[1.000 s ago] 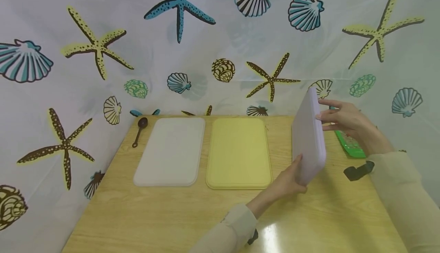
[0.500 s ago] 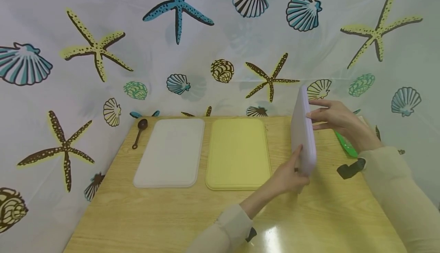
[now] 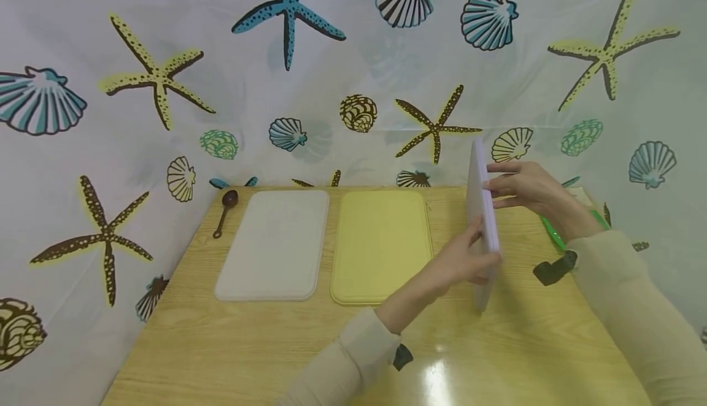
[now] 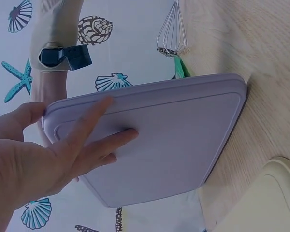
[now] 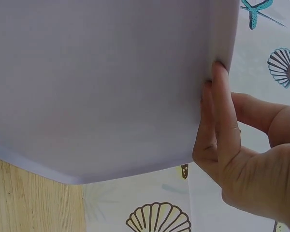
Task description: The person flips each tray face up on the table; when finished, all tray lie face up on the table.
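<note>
A lavender rectangular tray (image 3: pixel 475 200) with rounded corners is held nearly upright, edge-on in the head view. My left hand (image 3: pixel 450 264) grips its near edge, thumb over the rim and fingers spread on the left face. The left wrist view shows that face of the tray (image 4: pixel 179 140), with a groove along its border. At the upper edge my right hand (image 3: pixel 527 190) pinches the rim between thumb and fingers. The right wrist view shows the tray's other face (image 5: pixel 96 87), bounded by a rim, with the right hand (image 5: pixel 246 150) at its side. The lower edge seems close to the table.
A yellow tray (image 3: pixel 383 240) and a white tray (image 3: pixel 276 240) lie flat on the wooden table (image 3: pixel 265 344). A dark brown spoon (image 3: pixel 225 211) lies at the back left. Behind the right forearm is a partly hidden green-edged item (image 3: pixel 552 233). A wire whisk (image 4: pixel 171 34) shows nearby.
The lavender tray has moved left and turned more edge-on. My left hand has slid up along its near edge, and my right hand has shifted left with it.
</note>
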Action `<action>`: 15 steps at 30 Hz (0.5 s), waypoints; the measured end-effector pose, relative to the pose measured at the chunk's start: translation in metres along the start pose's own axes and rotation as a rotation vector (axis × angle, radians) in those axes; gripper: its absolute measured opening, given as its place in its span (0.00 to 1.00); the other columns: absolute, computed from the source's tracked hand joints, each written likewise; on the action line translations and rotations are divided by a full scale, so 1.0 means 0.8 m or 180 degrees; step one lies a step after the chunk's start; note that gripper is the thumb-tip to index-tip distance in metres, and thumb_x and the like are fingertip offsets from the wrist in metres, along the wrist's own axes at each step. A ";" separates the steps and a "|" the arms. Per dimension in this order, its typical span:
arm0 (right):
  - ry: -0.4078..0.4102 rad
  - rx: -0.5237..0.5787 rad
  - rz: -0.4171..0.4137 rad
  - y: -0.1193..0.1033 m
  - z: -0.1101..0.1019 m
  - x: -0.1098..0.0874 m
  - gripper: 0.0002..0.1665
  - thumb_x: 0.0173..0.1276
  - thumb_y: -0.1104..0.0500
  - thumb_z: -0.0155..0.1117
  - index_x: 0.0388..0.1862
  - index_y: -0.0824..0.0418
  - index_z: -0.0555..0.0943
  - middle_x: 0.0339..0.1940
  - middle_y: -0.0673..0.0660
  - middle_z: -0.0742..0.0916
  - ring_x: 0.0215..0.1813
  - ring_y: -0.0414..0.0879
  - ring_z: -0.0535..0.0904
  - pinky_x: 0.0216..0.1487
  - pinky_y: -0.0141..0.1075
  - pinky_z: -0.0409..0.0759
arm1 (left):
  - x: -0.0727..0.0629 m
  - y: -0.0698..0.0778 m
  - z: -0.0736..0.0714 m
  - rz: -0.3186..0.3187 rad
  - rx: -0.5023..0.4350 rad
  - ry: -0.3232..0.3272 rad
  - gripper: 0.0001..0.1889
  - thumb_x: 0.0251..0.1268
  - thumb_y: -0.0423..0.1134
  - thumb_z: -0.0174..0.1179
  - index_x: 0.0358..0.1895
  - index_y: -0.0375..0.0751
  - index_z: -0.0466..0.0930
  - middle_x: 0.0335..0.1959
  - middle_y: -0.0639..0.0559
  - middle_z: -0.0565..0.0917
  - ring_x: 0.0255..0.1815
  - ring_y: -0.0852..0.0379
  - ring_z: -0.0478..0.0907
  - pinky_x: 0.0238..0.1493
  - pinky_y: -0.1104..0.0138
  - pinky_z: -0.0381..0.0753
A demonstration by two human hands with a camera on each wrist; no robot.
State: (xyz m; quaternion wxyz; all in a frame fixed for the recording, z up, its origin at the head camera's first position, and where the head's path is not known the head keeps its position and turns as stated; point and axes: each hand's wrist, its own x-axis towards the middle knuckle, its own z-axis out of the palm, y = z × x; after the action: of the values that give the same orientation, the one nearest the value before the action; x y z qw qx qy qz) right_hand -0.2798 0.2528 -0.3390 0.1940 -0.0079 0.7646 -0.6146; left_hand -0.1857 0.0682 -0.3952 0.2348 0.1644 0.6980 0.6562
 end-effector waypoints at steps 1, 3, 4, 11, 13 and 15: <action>0.0002 -0.0008 0.0002 0.000 0.001 0.001 0.40 0.70 0.63 0.60 0.75 0.68 0.54 0.56 0.64 0.74 0.43 0.42 0.82 0.48 0.37 0.83 | 0.001 0.001 -0.001 -0.0033 -0.0023 0.0011 0.41 0.64 0.39 0.59 0.77 0.55 0.47 0.75 0.44 0.57 0.64 0.42 0.69 0.38 0.61 0.86; -0.0005 -0.0026 0.0004 0.001 0.003 0.003 0.39 0.70 0.63 0.60 0.75 0.68 0.54 0.56 0.64 0.75 0.43 0.43 0.82 0.48 0.37 0.83 | 0.001 0.005 -0.003 -0.0063 -0.0019 0.0040 0.40 0.65 0.40 0.59 0.77 0.54 0.49 0.74 0.43 0.59 0.65 0.41 0.68 0.38 0.59 0.86; -0.0016 -0.0033 0.0003 0.001 0.003 0.004 0.40 0.70 0.63 0.60 0.75 0.68 0.54 0.55 0.64 0.75 0.43 0.43 0.82 0.48 0.37 0.83 | 0.002 0.007 -0.003 -0.0078 0.0003 0.0061 0.39 0.65 0.40 0.58 0.77 0.52 0.50 0.73 0.43 0.60 0.64 0.41 0.69 0.37 0.58 0.86; -0.0087 -0.0048 -0.0023 -0.001 0.010 0.007 0.39 0.70 0.63 0.60 0.75 0.68 0.55 0.57 0.66 0.75 0.45 0.44 0.83 0.49 0.38 0.83 | 0.004 0.019 -0.007 -0.0183 0.0063 0.0239 0.33 0.64 0.39 0.57 0.73 0.44 0.60 0.64 0.37 0.72 0.55 0.36 0.77 0.34 0.55 0.86; -0.0086 -0.0056 -0.0022 -0.002 0.013 0.007 0.38 0.70 0.63 0.59 0.75 0.68 0.56 0.58 0.67 0.74 0.44 0.43 0.83 0.49 0.38 0.83 | 0.003 0.022 -0.007 -0.0207 0.0029 0.0297 0.31 0.65 0.39 0.57 0.71 0.43 0.63 0.62 0.36 0.74 0.52 0.35 0.78 0.33 0.54 0.86; -0.0087 -0.0069 -0.0027 -0.004 0.016 0.008 0.37 0.71 0.63 0.59 0.74 0.68 0.57 0.58 0.68 0.74 0.44 0.42 0.83 0.48 0.38 0.83 | 0.002 0.024 -0.008 -0.0216 0.0001 0.0354 0.29 0.65 0.38 0.58 0.69 0.42 0.66 0.59 0.36 0.77 0.50 0.34 0.80 0.33 0.55 0.86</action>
State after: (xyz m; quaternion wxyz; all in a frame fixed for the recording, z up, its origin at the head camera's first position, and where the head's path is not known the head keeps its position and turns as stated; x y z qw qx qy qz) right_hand -0.2822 0.2389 -0.3401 0.2017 -0.0217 0.7684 -0.6069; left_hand -0.1917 0.0651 -0.3764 0.2177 0.1040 0.7153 0.6559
